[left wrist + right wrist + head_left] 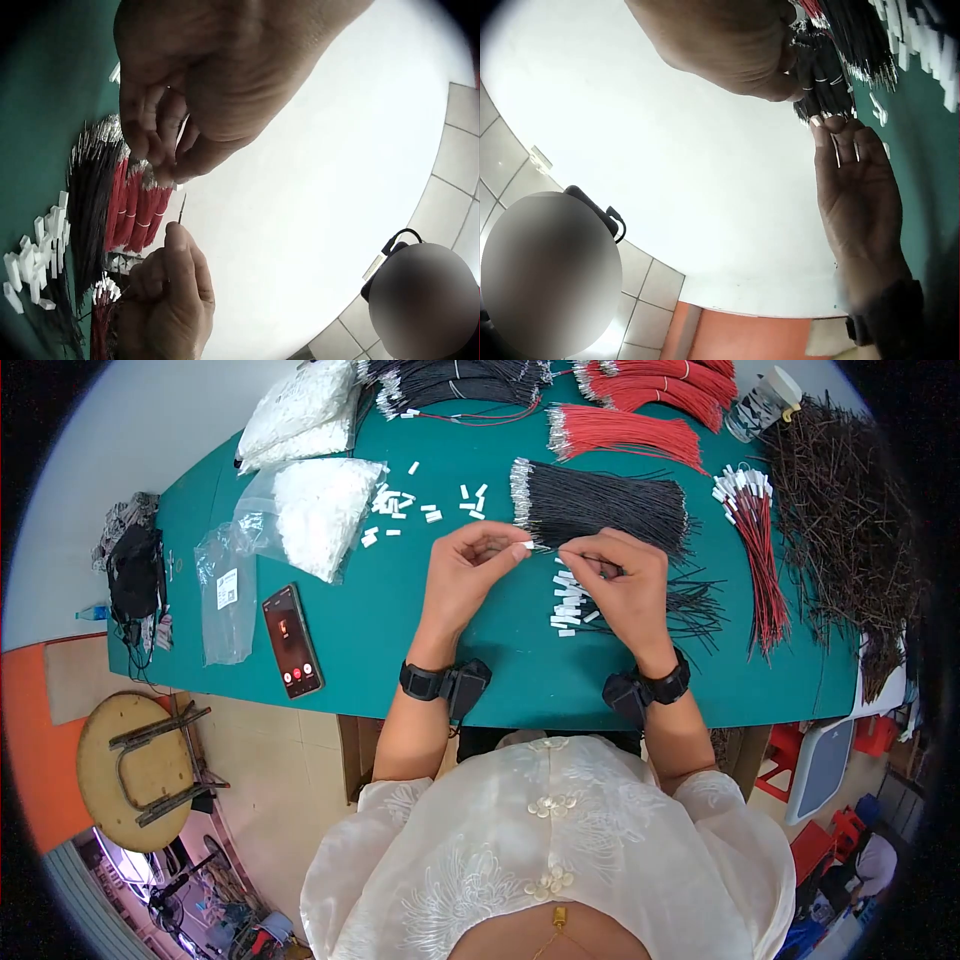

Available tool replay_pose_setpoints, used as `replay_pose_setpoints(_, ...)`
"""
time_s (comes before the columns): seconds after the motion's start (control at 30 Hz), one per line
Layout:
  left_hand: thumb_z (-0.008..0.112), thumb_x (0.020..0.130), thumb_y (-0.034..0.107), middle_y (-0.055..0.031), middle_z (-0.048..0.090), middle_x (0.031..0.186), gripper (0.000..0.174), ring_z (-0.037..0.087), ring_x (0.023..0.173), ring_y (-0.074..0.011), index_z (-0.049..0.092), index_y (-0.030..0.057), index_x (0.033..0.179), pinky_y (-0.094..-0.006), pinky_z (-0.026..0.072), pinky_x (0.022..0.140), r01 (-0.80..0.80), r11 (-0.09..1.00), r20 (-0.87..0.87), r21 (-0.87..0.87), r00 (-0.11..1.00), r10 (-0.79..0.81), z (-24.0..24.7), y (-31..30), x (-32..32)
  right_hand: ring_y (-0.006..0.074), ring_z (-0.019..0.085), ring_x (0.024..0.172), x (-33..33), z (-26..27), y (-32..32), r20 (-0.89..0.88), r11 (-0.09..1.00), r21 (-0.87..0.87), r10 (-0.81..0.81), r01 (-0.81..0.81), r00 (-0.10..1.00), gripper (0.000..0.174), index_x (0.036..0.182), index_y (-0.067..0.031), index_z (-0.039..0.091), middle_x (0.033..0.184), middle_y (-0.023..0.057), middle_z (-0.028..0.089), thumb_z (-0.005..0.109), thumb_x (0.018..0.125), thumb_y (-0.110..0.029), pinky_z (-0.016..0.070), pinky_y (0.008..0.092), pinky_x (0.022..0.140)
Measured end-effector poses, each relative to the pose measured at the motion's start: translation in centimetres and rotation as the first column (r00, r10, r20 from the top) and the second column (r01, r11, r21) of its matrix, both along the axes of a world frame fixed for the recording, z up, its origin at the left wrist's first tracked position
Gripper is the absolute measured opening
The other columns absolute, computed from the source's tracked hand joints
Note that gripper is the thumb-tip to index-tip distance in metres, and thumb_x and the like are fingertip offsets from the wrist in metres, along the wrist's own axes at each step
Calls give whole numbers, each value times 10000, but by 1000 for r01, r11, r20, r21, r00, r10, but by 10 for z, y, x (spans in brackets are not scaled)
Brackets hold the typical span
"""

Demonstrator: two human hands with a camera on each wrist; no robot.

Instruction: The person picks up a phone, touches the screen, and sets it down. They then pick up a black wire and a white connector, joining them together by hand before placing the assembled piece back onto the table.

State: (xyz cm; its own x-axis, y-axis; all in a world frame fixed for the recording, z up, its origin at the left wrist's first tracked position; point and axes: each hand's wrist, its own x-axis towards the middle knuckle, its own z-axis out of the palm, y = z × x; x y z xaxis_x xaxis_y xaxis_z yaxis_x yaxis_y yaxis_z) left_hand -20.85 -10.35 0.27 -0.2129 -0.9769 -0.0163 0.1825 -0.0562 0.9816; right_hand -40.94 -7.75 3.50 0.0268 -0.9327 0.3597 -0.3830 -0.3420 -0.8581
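My left hand (462, 572) pinches a small white plastic connector housing (529, 545) between thumb and forefinger. Facing it, my right hand (632, 578) pinches a black wire; its thin metal-tipped end (183, 204) sticks up past the fingertips in the left wrist view. The wire's tip points at the housing across a short gap. Below the right hand lie black wires with white housings (570, 605) on their ends. Just beyond both hands sits a thick bundle of bare-ended black wires (605, 502).
Loose white housings (395, 502) are scattered left of the wires, beside a clear bag full of them (325, 510). A phone (293, 640) lies at left. Red wire bundles (630, 435), finished red wires (755, 550), a paper cup (762, 405) and a brown wire heap (845, 510) fill the right.
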Motion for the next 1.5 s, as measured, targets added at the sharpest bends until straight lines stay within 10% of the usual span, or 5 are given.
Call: replay_pose_setpoints(1.5,755,877,35,-33,738,909,156,667,813,-65,739,0,1028,-201,517,734,32,999,44,29,998,-34,4,3,0,81,514,582,2,2,2,-43,997,-74,17,-20,999,85,881,8,726,702,36,620,754,803,22,367,239,507)
